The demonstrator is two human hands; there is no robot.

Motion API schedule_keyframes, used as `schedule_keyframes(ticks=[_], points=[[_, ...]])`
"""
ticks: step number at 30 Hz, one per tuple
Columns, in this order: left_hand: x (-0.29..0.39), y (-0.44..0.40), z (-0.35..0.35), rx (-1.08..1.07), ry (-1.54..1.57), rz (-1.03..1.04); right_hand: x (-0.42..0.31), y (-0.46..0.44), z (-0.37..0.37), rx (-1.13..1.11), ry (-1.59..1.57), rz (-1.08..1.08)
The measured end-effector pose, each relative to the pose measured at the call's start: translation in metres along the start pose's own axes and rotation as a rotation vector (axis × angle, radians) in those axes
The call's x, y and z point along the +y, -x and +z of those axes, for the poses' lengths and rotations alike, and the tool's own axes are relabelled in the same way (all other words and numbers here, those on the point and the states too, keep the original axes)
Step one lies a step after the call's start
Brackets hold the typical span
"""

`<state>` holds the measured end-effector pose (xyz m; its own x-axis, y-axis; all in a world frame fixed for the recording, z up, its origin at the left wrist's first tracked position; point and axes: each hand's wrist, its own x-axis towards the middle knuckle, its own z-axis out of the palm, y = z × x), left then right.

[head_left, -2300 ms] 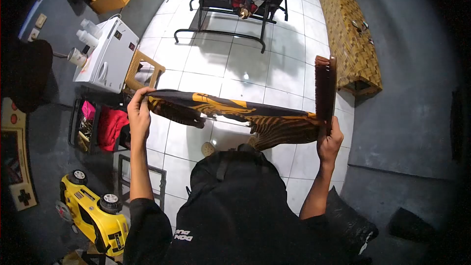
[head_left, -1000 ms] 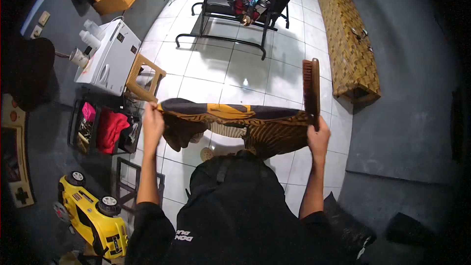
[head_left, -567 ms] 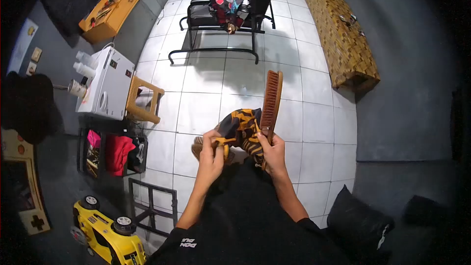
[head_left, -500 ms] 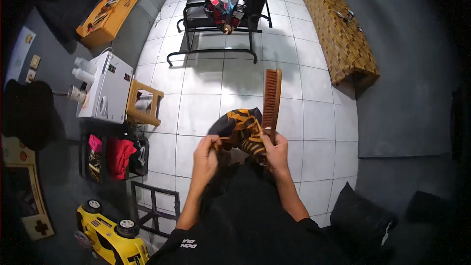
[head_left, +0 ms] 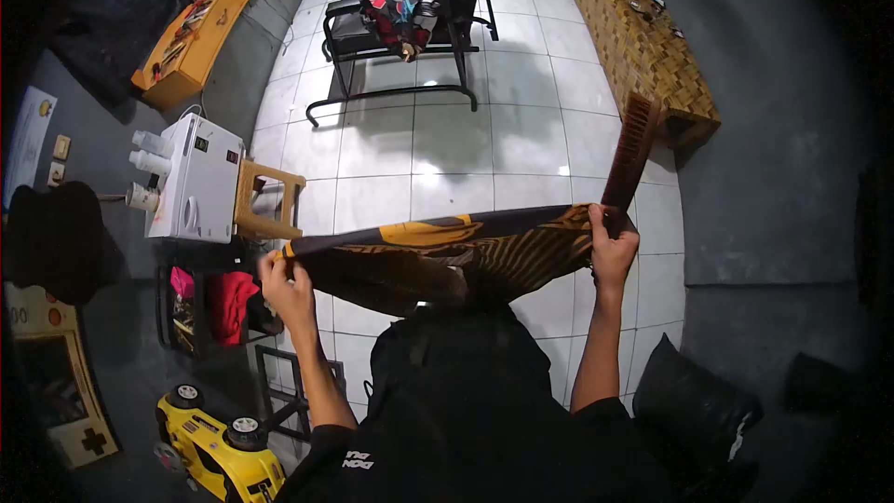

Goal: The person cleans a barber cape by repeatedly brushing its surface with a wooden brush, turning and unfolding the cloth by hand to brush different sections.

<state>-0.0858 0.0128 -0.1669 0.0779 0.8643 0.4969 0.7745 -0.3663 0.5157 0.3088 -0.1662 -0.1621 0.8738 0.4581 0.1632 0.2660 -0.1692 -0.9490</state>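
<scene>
A black-and-orange patterned cloth (head_left: 428,235) is stretched sideways in front of my body, its upper edge nearly straight and its lower part hanging in folds. My left hand (head_left: 287,287) pinches one corner at the left. At the right, my right hand (head_left: 613,251) is closed on the opposite end of the cloth and also on a long brown bristle brush (head_left: 631,151). The brush points up and away, bristles on its left side; its lower end is hidden by the hand.
A black metal-framed chair (head_left: 400,93) with clothes on it stands ahead. Left are a small white fridge (head_left: 209,177), a wooden stool (head_left: 270,200) and a yellow toy car (head_left: 219,447). Right are a woven-patterned bench (head_left: 643,47) and a black cushion (head_left: 694,396).
My hands have moved wide apart, spreading the bunched cloth into a stretched sheet. The brush has shifted right with my right hand and now leans to the right.
</scene>
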Motion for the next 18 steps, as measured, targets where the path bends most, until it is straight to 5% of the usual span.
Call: schedule_keyframes(ticks=[3, 10, 15, 18], points=[[0.007, 0.001, 0.019, -0.308, -0.003, -0.1, 0.016, -0.005, 0.013, -0.081, 0.085, 0.096], [0.109, 0.052, 0.065, -0.864, 0.822, -0.684, 0.02, 0.042, 0.045, -0.239, -0.347, 0.515], [0.172, 0.079, 0.078, -0.894, 0.915, -0.546, 0.011, 0.084, 0.058, -0.554, -0.209, 0.325], [0.17, 0.087, 0.077, -0.927, 0.749, -0.682, -0.011, 0.084, 0.056, -0.737, -0.01, 0.016]])
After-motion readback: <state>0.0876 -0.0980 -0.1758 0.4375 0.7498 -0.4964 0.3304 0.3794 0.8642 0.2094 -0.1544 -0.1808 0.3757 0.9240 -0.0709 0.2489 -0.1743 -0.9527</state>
